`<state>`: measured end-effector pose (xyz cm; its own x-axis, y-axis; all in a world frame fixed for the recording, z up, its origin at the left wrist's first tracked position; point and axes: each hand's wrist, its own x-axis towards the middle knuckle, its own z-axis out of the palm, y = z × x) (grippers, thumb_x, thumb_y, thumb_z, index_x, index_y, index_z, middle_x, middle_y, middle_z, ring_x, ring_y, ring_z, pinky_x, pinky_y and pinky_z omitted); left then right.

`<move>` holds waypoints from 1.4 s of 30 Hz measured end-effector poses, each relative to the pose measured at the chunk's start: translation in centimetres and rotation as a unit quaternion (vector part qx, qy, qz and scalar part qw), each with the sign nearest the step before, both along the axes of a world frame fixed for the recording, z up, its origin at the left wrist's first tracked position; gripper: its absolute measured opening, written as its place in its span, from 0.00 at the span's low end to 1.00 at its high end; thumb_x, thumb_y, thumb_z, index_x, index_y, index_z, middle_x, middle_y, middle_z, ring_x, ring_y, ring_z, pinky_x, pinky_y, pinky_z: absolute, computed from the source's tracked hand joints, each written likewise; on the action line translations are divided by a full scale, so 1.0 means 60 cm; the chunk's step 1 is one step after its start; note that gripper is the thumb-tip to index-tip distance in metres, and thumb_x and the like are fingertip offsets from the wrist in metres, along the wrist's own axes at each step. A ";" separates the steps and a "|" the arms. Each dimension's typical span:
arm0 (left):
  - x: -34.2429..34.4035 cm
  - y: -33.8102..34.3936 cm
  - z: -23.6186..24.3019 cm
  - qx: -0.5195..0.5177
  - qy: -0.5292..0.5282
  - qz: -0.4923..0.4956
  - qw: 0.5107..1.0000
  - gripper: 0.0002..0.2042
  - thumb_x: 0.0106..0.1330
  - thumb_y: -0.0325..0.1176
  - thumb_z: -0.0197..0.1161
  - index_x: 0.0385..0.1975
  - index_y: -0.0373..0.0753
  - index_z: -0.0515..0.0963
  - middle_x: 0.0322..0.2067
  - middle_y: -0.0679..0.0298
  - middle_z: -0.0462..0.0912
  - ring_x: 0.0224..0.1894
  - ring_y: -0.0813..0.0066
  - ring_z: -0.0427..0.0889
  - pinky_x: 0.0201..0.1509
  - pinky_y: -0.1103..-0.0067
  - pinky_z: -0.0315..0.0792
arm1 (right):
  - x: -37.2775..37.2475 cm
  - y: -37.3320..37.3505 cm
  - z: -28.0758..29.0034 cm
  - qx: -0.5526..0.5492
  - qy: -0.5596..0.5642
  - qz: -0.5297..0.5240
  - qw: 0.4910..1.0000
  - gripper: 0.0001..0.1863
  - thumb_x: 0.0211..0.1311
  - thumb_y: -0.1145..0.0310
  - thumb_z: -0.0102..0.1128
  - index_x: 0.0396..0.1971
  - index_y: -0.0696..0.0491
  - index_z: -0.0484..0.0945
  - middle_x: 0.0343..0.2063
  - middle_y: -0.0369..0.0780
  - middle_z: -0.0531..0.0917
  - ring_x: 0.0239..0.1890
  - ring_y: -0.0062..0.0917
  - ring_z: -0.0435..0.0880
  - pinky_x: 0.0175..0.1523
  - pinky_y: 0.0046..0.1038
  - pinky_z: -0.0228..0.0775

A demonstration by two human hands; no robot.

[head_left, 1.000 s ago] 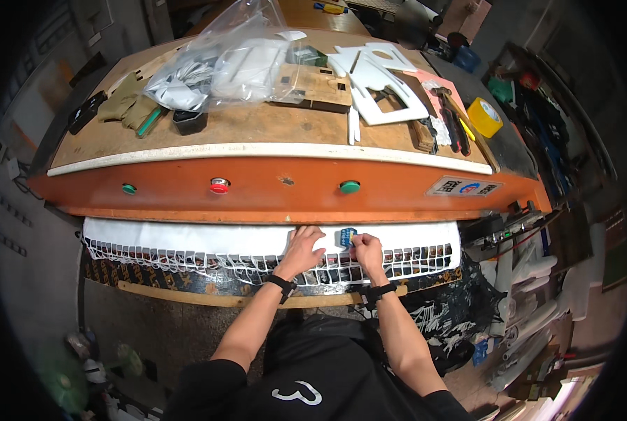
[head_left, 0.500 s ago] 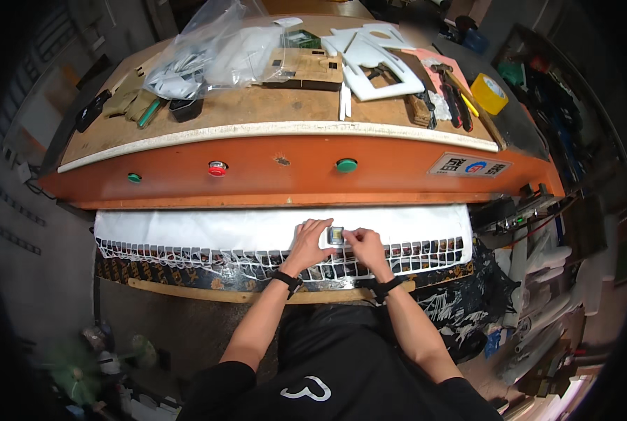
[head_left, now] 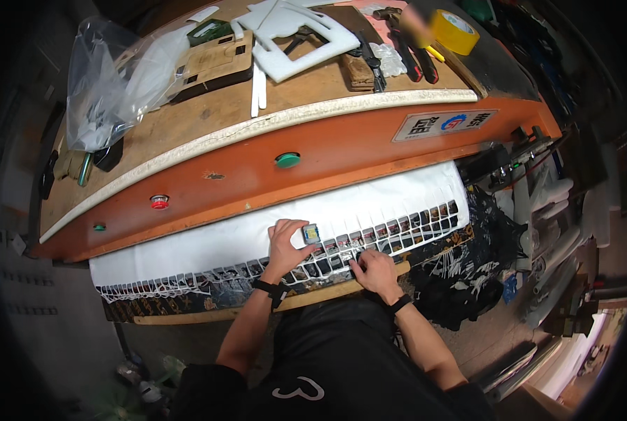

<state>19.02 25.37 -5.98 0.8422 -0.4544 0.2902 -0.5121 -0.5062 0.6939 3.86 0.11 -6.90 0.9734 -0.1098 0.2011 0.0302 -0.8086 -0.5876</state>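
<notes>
A white sheet (head_left: 243,226) lies under the orange machine front, its near side cut into a lattice (head_left: 398,232) of square holes. My left hand (head_left: 283,247) rests on the sheet, thumb and forefinger closed around a small square block (head_left: 311,234) with a yellowish middle and grey-blue rim. Below and to the right of it, my right hand (head_left: 378,274) is at the lattice's near edge, fingers curled and pressed together. Whatever is between those fingertips is hidden.
The orange machine front (head_left: 355,144) carries green (head_left: 287,160) and red (head_left: 160,202) buttons. On its top lie white foam pieces (head_left: 306,63), a wooden block (head_left: 215,67), clear plastic bags (head_left: 96,91), yellow tape (head_left: 455,33) and tools. A wooden strip (head_left: 313,297) edges the bed.
My head has turned, so the scene appears tilted. My right hand has left the small block and moved down toward the near edge of the lattice. The left hand stays at the block.
</notes>
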 end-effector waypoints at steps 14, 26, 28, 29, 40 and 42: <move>0.037 -0.010 0.003 0.003 -0.018 -0.002 1.000 0.32 0.44 0.33 0.88 0.54 0.44 0.85 0.52 0.64 0.88 0.61 0.60 0.80 0.65 0.64 0.63 | 0.035 -0.009 0.008 0.012 0.026 -0.037 0.999 0.14 0.65 0.61 0.71 0.25 0.54 0.82 0.27 0.43 0.85 0.31 0.45 0.87 0.38 0.45 0.79; -0.003 0.102 0.056 0.093 0.079 0.070 0.990 0.42 0.53 0.42 0.87 0.69 0.34 0.78 0.67 0.49 0.78 0.73 0.45 0.71 0.78 0.56 0.64 | 0.075 -0.007 0.043 -0.001 0.086 -0.019 0.996 0.15 0.69 0.58 0.68 0.30 0.54 0.85 0.32 0.48 0.87 0.37 0.51 0.88 0.45 0.50 0.80; -0.015 0.158 0.055 0.070 0.105 0.127 0.984 0.35 0.56 0.41 0.86 0.63 0.32 0.82 0.60 0.48 0.84 0.66 0.44 0.78 0.73 0.57 0.71 | 0.077 0.009 0.066 0.060 0.024 0.002 0.998 0.13 0.70 0.60 0.69 0.32 0.56 0.85 0.31 0.49 0.87 0.38 0.51 0.87 0.45 0.49 0.79; -0.018 0.190 0.054 0.033 0.104 0.161 0.981 0.31 0.59 0.41 0.84 0.59 0.30 0.83 0.53 0.48 0.88 0.59 0.46 0.84 0.68 0.59 0.76 | 0.083 0.020 0.082 0.078 0.022 0.011 0.997 0.13 0.70 0.61 0.68 0.32 0.56 0.85 0.31 0.49 0.86 0.38 0.51 0.86 0.45 0.49 0.78; 0.012 0.510 0.251 -0.067 -0.180 0.510 0.839 0.44 0.78 0.47 0.69 0.84 0.32 0.53 0.84 0.43 0.54 0.85 0.48 0.54 0.87 0.61 0.50 | 0.219 0.156 0.335 0.088 -0.192 0.158 0.965 0.06 0.76 0.73 0.59 0.46 0.58 0.80 0.43 0.50 0.82 0.49 0.50 0.82 0.55 0.46 0.75; 0.036 0.540 0.294 -0.090 -0.131 0.475 0.866 0.42 0.82 0.51 0.62 0.85 0.34 0.51 0.85 0.45 0.51 0.88 0.49 0.48 0.89 0.63 0.42 | 0.223 0.157 0.356 0.081 -0.227 0.166 0.956 0.07 0.76 0.74 0.58 0.48 0.59 0.79 0.44 0.50 0.81 0.50 0.51 0.81 0.56 0.47 0.75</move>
